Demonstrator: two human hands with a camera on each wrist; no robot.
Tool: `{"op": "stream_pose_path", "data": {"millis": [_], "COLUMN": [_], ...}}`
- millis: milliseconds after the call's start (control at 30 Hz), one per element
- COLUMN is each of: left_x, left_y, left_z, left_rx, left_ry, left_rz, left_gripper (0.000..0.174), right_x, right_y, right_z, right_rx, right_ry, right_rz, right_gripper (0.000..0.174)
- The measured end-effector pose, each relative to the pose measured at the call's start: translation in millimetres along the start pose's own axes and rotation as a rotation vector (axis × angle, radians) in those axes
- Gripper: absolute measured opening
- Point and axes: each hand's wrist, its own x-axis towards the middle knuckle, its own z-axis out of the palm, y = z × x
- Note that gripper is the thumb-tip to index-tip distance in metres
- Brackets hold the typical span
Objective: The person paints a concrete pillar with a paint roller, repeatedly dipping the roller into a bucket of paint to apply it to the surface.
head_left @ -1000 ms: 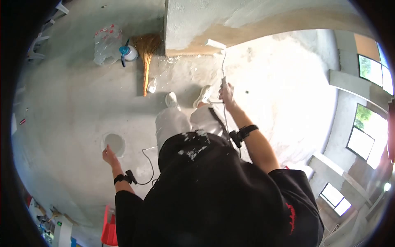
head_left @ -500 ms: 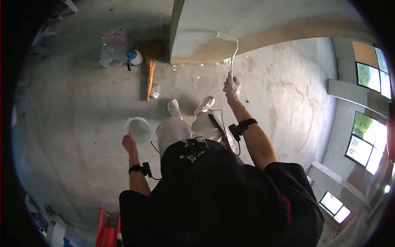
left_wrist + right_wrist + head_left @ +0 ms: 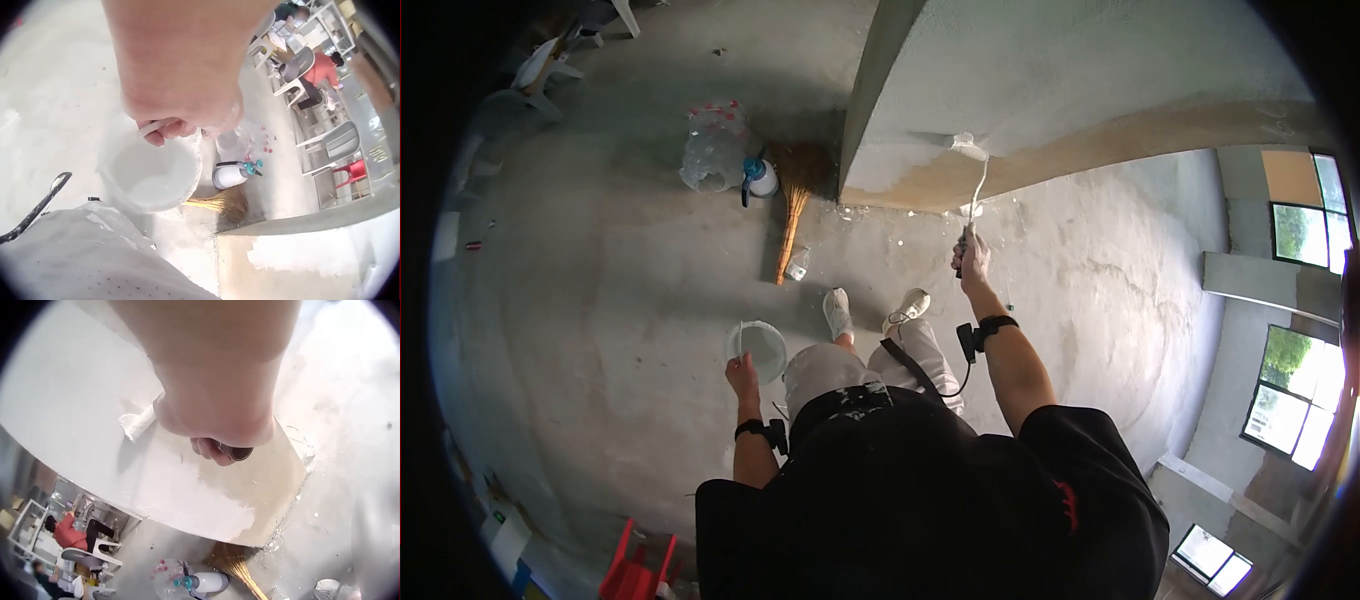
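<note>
My left hand [image 3: 742, 375] grips the handle [image 3: 156, 127] of a white bucket [image 3: 784, 352], which hangs beside my left leg. Pale, smooth contents show inside it in the left wrist view. Out in front, my right hand [image 3: 973, 262] is wrapped round the grip of a paint roller [image 3: 968, 147]; the dark end of its grip [image 3: 242, 453] pokes out below the fist. The white-coated roller sleeve lies against the wall [image 3: 1040, 80], just above an unpainted tan strip [image 3: 1090, 140] along the bottom. My wrist partly hides the roller in the right wrist view.
By the wall's corner lie a straw broom [image 3: 792, 225], a white-and-blue spray bottle [image 3: 760, 180] and a clear plastic bag [image 3: 712, 150]. A red chair [image 3: 635, 570] stands behind on the left. Two seated people show farther off in the wrist views.
The roller has moved up the wall from the tan strip to the whiter part. My left hand has brought the bucket inward, closer to my leg. The head view has shifted.
</note>
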Motion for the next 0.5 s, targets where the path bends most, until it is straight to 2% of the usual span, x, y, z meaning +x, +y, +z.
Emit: {"op": "stream_pose_path", "data": {"millis": [67,167,267,333,433,500], "left_x": [3,3,9,9,3,11], "left_y": [-2,0,-7,-9,1,-13], "left_z": [-5,-10,-18,-22,-28,-29], "left_rx": [0.019,0.018,-0.078,0.016,0.057,0.009], "left_ry": [0.013,0.067,0.072,0.101,0.170,0.168], "left_rz": [0.002,-0.053,-0.032,0.030,0.010,-0.042], "left_gripper": [0.038,0.039,0.040,0.043,0.043,0.043], "right_x": [-5,-18,-27,-40,-54,-52], "right_y": [-5,-23,-48,-68,-89,-90], "right_z": [-1,-6,-8,-7,-1,-3], "right_rx": [-0.033,0.011,0.059,0.088,0.060,0.045], "right_ry": [0.069,0.031,-0.020,-0.058,-0.058,-0.076], "right_rz": [-0.057,-0.095,-0.164,-0.162,-0.149,-0.114], "right_gripper": [0.038,0.035,0.032,0.032,0.033,0.033]}}
